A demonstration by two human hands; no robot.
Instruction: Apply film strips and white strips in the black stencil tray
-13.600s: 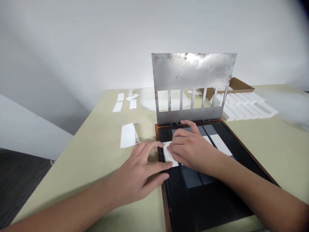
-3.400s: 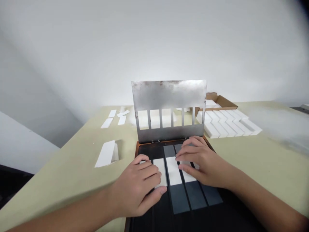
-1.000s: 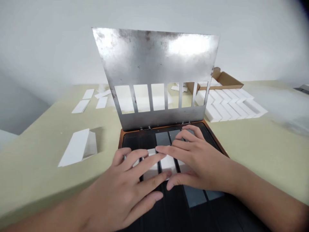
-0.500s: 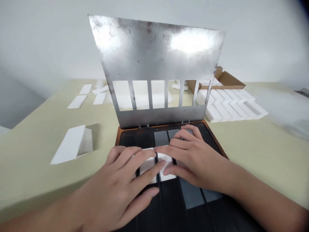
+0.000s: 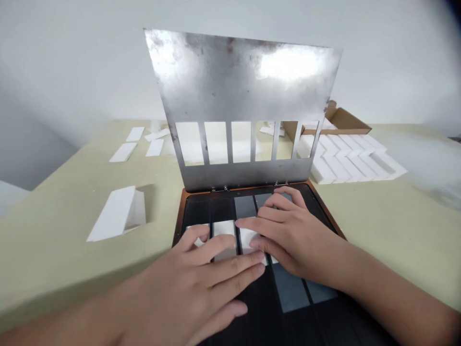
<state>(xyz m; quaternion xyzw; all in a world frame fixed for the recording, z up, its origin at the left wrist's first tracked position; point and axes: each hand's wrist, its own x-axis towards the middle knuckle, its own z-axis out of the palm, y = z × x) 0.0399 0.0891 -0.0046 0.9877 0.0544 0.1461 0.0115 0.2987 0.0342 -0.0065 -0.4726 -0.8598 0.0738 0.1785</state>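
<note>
Head view: left hand (image 5: 205,281) lower now, more white strips (image 5: 224,228) showing; right hand (image 5: 291,240) beside.

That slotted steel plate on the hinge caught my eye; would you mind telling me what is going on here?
A person has both bare hands on white strips lying side by side in a dark tray. The left hand lies flat across them, and the right hand rests next to it, with neither hand gripping. The slotted steel plate stands raised at the tray's far edge. A folded white card sits on the table to the left; rows of white pieces and a cardboard box lie to the right.
</note>
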